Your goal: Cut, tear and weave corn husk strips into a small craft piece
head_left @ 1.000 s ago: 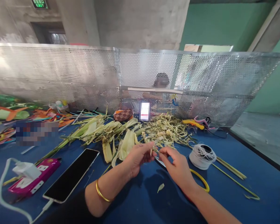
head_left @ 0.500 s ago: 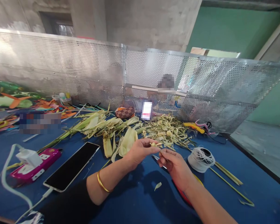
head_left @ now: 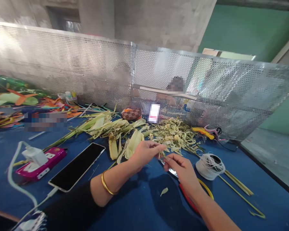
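The left hand (head_left: pixel 146 154) and right hand (head_left: pixel 180 166) each have a grip pinched together on a small husk piece (head_left: pixel 162 154), which lies at six o'clock of the left fingertips and ten o'clock of the right; a shredded husk heap (head_left: pixel 175 133) sits beyond, at one o'clock.

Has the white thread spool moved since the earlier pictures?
No. The white thread spool shows no visible shift against the straight stalks lying beside it.

The left hand (head_left: pixel 145 153), forearm (head_left: pixel 120 175) angled toward 2 o'clock, pinches with bent fingers (head_left: pixel 160 148). The right hand (head_left: pixel 180 167), just beside at 4 o'clock, pinches likewise, forearm toward 10 o'clock.
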### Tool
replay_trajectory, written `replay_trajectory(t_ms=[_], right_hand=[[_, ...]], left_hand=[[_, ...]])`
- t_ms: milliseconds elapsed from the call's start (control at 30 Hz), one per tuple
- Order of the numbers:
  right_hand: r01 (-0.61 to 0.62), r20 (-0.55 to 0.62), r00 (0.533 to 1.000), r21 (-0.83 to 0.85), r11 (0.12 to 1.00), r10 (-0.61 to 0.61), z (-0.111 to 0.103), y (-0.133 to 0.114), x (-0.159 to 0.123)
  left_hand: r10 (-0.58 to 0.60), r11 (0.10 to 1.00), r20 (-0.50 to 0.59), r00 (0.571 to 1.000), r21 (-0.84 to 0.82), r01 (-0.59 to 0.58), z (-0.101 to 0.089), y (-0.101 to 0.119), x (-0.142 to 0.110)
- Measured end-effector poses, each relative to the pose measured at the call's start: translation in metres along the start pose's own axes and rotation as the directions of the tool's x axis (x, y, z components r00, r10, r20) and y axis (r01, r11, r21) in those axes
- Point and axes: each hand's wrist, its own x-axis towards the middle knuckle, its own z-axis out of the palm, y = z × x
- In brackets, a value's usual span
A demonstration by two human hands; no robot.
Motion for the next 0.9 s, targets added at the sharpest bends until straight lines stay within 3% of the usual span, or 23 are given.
replay_trajectory(t_ms=[133, 333, 500, 600, 767, 900], right_hand=[[0.003, -0.120, 0.993, 0.087, 0.996, 0.007, 0.003, 0.004, 0.001], [0.029, -0.089, 0.996, 0.042, 0.999, -0.025, 0.007, 0.012, 0.000], [0.002, 0.024, 1.000, 0.022, 1.000, -0.003, 0.008, 0.016, 0.001], [-0.029, -0.008, 1.000, 0.021, 0.999, 0.030, 0.007, 0.015, 0.001], [-0.026, -0.082, 0.996, 0.046, 0.999, 0.029, 0.008, 0.018, 0.001], [0.027, -0.033, 0.999, -0.121, 0.992, -0.031, 0.010, 0.018, 0.002]], left_hand=[[-0.169, 0.967, -0.050, 0.984, -0.200, 0.156, 0.001, 0.002, -0.001], [-0.043, 0.994, -0.016, 0.999, -0.099, 0.042, 0.006, -0.005, -0.004], [-0.075, 0.993, -0.044, 0.996, -0.094, 0.070, 0.007, -0.005, -0.003], [-0.091, 0.990, -0.038, 0.995, -0.112, 0.086, 0.005, -0.006, -0.001], [-0.245, 0.926, -0.050, 0.968, -0.307, 0.219, 0.006, -0.009, 0.001], [-0.189, 0.952, -0.092, 0.978, -0.261, 0.160, 0.010, -0.014, 0.000]])
